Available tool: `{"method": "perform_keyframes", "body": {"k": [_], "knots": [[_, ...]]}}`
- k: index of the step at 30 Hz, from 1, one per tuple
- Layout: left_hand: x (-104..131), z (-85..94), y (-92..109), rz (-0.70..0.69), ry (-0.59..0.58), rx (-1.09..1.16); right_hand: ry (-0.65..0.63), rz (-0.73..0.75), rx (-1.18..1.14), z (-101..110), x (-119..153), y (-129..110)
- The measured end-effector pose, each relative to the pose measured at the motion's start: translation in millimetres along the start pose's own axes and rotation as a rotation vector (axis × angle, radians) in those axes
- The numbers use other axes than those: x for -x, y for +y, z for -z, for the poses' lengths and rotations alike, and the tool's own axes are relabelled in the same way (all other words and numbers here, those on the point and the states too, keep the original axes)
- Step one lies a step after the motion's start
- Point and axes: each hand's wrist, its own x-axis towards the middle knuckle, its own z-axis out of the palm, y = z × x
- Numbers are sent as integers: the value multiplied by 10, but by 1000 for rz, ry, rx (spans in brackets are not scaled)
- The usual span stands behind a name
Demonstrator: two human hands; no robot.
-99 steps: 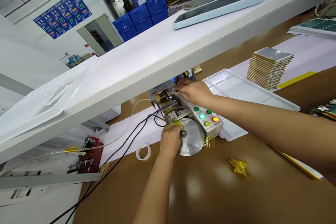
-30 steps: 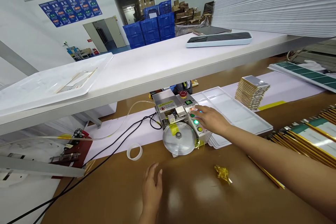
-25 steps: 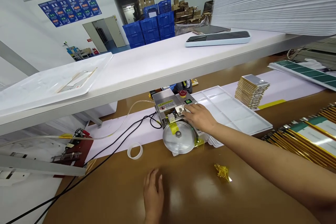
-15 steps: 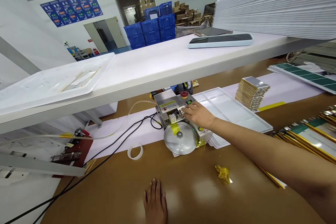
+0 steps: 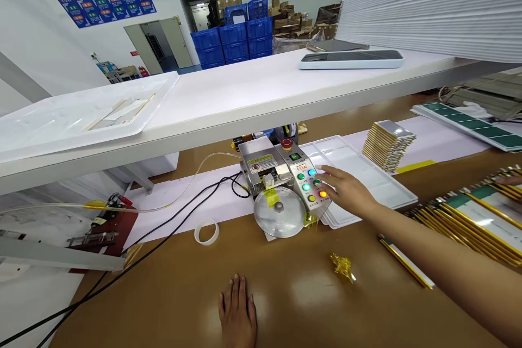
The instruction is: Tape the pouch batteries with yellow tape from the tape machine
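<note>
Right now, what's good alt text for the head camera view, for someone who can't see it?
A person's right hand is at the lit buttons of a metal machine with a clear disc; the left hand lies palm-down on a brown table. A white shelf bearing a phone crosses above.

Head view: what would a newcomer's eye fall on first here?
Probably the lit buttons on the machine at the picture's middle, with the right hand beside them; whether it touches one is hard to tell. Next, perhaps, the left hand, palm down on the brown bench at the bottom. Higher up, the phone on the white shelf and the blue bins beyond stand out.
</note>
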Motion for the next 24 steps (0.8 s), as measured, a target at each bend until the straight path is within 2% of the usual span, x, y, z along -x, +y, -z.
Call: {"method": "perform_keyframes", "body": {"k": [4,8,11,15,24], "knots": [[-16,-16,-5,-10,19,-19,-3,-168,-52,-98,339,15],[-36,-21,4,-19,14,-60,-115,-249,-145,-180,495,-36],[-46,-9,15,-24,7,-71,-208,-300,-208,-201,515,-79],[-51,-1,18,-21,19,-61,-259,-360,-198,-178,472,-124],[-51,-31,8,-17,31,-6,-339,-323,-130,-127,413,-132]]}}
